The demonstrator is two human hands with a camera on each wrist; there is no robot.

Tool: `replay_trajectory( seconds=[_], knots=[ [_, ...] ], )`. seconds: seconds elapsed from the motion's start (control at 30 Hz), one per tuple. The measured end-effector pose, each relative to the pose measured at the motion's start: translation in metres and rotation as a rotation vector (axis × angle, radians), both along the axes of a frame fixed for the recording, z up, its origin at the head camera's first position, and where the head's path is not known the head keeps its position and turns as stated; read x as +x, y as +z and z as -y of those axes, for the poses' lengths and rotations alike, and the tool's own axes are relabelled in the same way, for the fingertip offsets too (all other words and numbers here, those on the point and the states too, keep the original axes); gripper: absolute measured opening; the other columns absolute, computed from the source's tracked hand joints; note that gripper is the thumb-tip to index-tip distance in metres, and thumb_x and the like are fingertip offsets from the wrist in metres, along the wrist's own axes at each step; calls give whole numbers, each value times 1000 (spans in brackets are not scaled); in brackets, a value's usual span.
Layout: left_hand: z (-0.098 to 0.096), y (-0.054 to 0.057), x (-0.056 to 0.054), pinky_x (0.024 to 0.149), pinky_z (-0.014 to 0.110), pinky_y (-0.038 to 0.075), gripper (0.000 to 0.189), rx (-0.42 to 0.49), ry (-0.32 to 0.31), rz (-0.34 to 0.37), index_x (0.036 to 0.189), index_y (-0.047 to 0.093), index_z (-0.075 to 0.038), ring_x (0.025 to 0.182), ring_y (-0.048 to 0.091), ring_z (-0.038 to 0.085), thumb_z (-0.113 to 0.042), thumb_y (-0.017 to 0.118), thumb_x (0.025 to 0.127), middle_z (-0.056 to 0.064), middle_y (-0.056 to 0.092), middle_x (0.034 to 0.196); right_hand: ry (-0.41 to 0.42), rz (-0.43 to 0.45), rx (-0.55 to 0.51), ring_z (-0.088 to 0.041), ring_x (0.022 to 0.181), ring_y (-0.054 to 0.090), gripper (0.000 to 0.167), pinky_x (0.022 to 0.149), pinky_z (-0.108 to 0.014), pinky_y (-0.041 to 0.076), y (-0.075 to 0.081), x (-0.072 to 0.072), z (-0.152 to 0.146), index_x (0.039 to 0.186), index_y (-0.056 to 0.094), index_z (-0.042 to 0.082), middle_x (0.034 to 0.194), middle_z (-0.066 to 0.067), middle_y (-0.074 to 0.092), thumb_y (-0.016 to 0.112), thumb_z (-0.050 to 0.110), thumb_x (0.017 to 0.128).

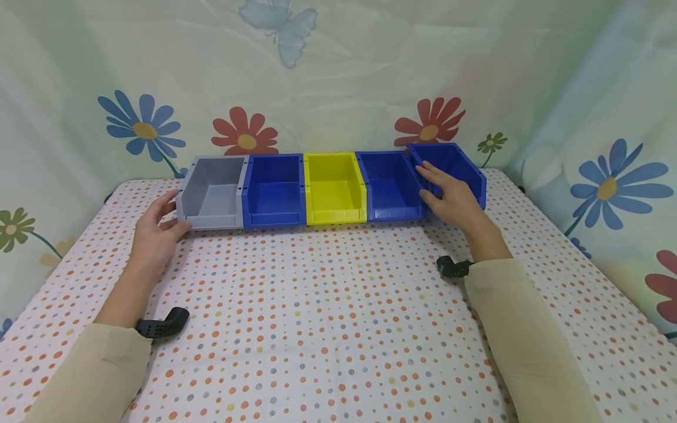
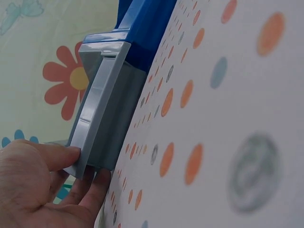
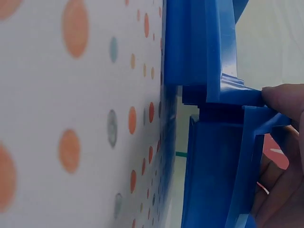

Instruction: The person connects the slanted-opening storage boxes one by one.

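A grey storage bin [image 1: 214, 221] stands at the left end of a row of open-front bins. My left hand [image 1: 156, 232] holds its front left corner, thumb [image 2: 66, 157] on the front lip and fingers along the side. To its right, side by side, come a blue bin [image 1: 275, 218], a yellow bin [image 1: 335, 216] and a second blue bin [image 1: 394, 212]. A third blue bin [image 1: 478, 182] sits askew at the right end, its underside above the cloth in the right wrist view. My right hand [image 1: 449, 197] grips where these two blue bins meet, thumb [image 3: 280, 99] at the second one's corner, fingers over the third one's near wall.
A white cloth with coloured dots [image 1: 317, 329] covers the table. Behind the bins hangs a flowered backdrop [image 1: 338, 76], which continues along both sides. Each wrist wears a black strap mount, the left mount [image 1: 164, 324] and the right mount [image 1: 453, 267].
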State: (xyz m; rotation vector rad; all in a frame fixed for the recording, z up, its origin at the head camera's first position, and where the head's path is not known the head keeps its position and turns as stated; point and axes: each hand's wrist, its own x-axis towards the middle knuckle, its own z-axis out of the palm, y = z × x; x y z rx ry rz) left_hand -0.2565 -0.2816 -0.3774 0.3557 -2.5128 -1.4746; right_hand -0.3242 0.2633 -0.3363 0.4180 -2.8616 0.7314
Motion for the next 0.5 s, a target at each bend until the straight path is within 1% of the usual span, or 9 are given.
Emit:
replay_trajectory(
  seconds=[0.03,0.07,0.13,0.17,0.2,0.27,0.33,0.5],
  knots=[
    [0,0,0,116,46,46,76,-2,1,0,163,23,-44,144,47,34,-7,55,105,8,33,168,2,3,-3,-43,124,57,60,98,-55,48,0,0,0,163,34,15,172,-7,24,54,16,106],
    [0,1,0,116,47,47,75,-3,1,0,163,23,-44,144,47,34,-8,55,105,8,33,168,3,10,-5,-43,121,57,60,97,-55,48,0,0,0,163,33,15,172,-6,24,53,17,107],
    [0,1,0,116,47,47,75,-2,1,0,163,23,-44,144,47,34,-8,55,105,8,33,168,7,26,-6,-44,123,56,59,101,-56,46,-1,0,0,163,31,15,172,-6,22,51,18,107],
    [-1,1,0,116,47,47,75,-1,0,1,163,23,-44,144,47,34,-8,55,106,8,32,169,10,36,-5,-44,129,54,59,108,-58,44,-1,0,0,164,30,15,173,-6,22,49,18,108],
    [-1,2,0,116,47,47,74,0,0,0,163,23,-44,144,47,34,-8,55,106,8,32,169,13,45,-4,-44,141,46,59,115,-60,39,-1,0,0,164,29,15,173,-7,21,48,19,108],
    [-1,1,0,116,47,47,74,2,0,0,163,23,-43,144,47,35,-9,54,106,7,32,169,18,60,4,-44,155,25,59,124,-64,25,-1,1,0,164,27,14,173,-8,19,46,21,109],
    [-1,2,0,116,46,47,74,3,-1,0,163,23,-44,144,47,34,-9,54,106,7,31,169,27,71,13,-44,157,18,59,126,-65,19,-2,0,0,165,26,13,173,-9,18,44,22,110],
    [-1,1,0,116,46,47,74,9,0,4,163,23,-44,144,47,34,-9,54,106,7,31,169,37,102,51,-44,158,14,60,127,-66,14,-2,0,-1,166,21,13,174,-9,14,41,26,111]
  ],
)
